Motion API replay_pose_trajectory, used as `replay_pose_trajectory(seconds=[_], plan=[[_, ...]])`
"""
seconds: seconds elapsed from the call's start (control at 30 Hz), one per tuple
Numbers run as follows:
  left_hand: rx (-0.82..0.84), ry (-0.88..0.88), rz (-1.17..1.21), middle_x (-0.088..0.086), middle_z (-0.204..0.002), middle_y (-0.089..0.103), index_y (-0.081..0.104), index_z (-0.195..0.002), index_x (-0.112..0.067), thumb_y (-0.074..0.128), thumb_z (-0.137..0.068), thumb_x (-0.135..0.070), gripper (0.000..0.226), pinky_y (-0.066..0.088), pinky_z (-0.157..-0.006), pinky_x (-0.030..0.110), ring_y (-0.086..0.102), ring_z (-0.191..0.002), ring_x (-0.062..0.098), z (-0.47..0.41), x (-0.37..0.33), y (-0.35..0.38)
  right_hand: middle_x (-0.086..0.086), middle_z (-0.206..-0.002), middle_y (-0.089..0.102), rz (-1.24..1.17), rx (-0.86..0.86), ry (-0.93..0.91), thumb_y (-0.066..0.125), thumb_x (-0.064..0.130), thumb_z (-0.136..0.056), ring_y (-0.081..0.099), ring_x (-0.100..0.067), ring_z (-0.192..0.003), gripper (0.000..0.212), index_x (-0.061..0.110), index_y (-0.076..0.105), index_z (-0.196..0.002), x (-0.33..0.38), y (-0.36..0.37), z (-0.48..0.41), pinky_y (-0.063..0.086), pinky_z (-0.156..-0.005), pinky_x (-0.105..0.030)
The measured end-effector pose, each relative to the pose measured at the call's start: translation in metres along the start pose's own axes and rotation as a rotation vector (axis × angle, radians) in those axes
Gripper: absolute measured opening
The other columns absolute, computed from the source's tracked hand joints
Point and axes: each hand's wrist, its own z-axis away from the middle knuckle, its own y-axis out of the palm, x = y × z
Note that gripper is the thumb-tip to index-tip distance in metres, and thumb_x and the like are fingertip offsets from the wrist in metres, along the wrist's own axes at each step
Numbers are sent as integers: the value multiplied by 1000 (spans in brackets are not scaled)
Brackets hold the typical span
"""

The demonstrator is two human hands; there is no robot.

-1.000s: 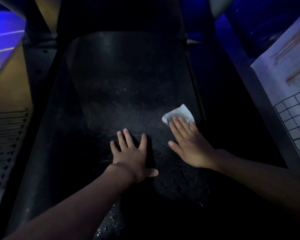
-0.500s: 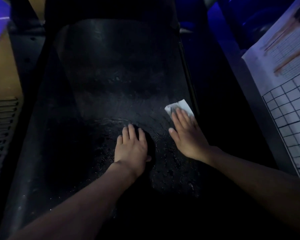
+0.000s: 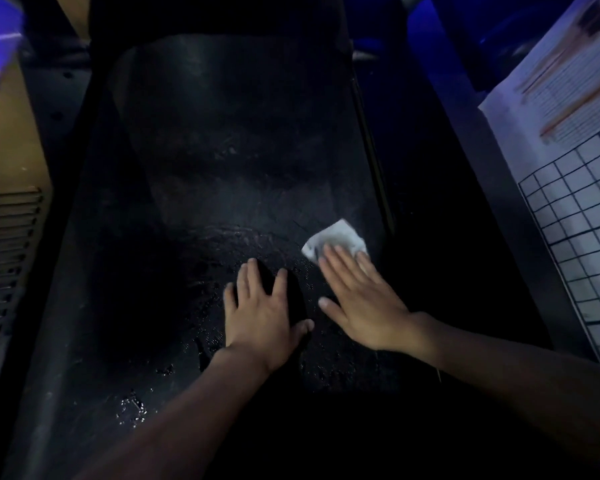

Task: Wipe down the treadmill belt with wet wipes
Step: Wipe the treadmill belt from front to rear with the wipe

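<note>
The black treadmill belt (image 3: 222,150) runs away from me, dimly lit, with wet glistening patches near my hands. My right hand (image 3: 361,303) lies flat with straight fingers pressing a white wet wipe (image 3: 336,237) onto the belt near its right edge. Only the far part of the wipe shows past my fingertips. My left hand (image 3: 260,306) rests flat on the belt just left of it, fingers straight and spread, holding nothing.
A dark side rail (image 3: 374,161) borders the belt on the right. A white panel with a black grid and printed sheet (image 3: 575,188) stands at the right. A tan housing with vent slats (image 3: 7,244) sits at the left.
My right hand and the wipe stay near the belt's right edge, shifting slightly back and forth. My left hand's fingers closed together, then spread again, staying planted on the belt.
</note>
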Motion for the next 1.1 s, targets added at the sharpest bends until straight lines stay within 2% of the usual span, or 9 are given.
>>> replay_pose_trajectory(seconds=[0.07,0.23,0.33,0.43,0.57,0.73,0.9,1.03,1.1], plan=[[19,-38,-7,19,-160,-15,2,-154,-28,46,-84,-73,94,2,-121,50,-16,-148,31,1,0,2,-4,-164,-13,6,5,-72,1,55,-99,-20,-15,-150,72,13,-6,-156,-14,0,3,-8,-122,-40],[13,-44,20,18,-161,-7,14,-148,-30,58,-78,-71,92,9,-120,52,-7,-149,32,-3,1,-2,-10,-163,-18,-48,-48,291,-6,56,-94,-22,-23,-149,75,11,-16,-152,-18,-1,-30,-9,-122,-45],[51,-59,39,20,-160,-7,17,-145,-28,66,-77,-63,91,8,-120,53,-7,-149,34,-6,-2,-7,-9,-158,-31,-16,26,169,-9,60,-94,-33,-22,-145,77,10,-24,-151,0,0,-2,-14,-120,-47],[102,-78,44,21,-160,-11,16,-144,-26,73,-77,-53,92,6,-120,53,-9,-149,34,-8,-4,-8,-6,-162,-23,7,52,36,-8,59,-97,-28,-17,-147,74,13,-17,-153,-15,-1,7,-12,-121,-43],[97,-71,69,17,-161,-10,12,-148,-26,78,-76,-46,100,5,-121,48,-7,-149,32,-10,1,-7,-7,-162,-23,2,-7,228,-8,58,-94,-27,-19,-148,76,11,-18,-153,-13,-2,-19,-11,-122,-45],[19,-62,96,11,-161,2,8,-153,-14,81,-71,-43,114,17,-121,39,4,-149,28,-7,19,-7,-1,-163,-20,42,65,-168,7,56,-102,-26,-13,-148,71,14,-11,-156,-6,-3,6,-11,-121,-41],[76,-229,96,21,-158,-17,1,-151,-41,74,-73,-59,108,10,-114,62,-13,-146,43,0,27,-9,-4,-162,-23,15,16,100,1,57,-100,-28,-15,-147,72,14,-16,-154,-5,-9,-25,-14,-121,-42],[56,-235,86,18,-160,-7,6,-149,-44,76,-68,-62,108,17,-113,62,-6,-147,40,0,28,-13,-1,-162,-26,28,78,-198,10,56,-103,-31,-13,-145,71,14,-15,-155,18,-8,-1,-15,-120,-43],[59,-246,73,17,-159,0,10,-148,-42,79,-66,-58,108,22,-111,61,1,-147,39,-2,27,-16,2,-162,-24,5,85,-223,9,55,-103,-30,-9,-145,69,17,-13,-156,7,-10,-9,-17,-120,-38]])
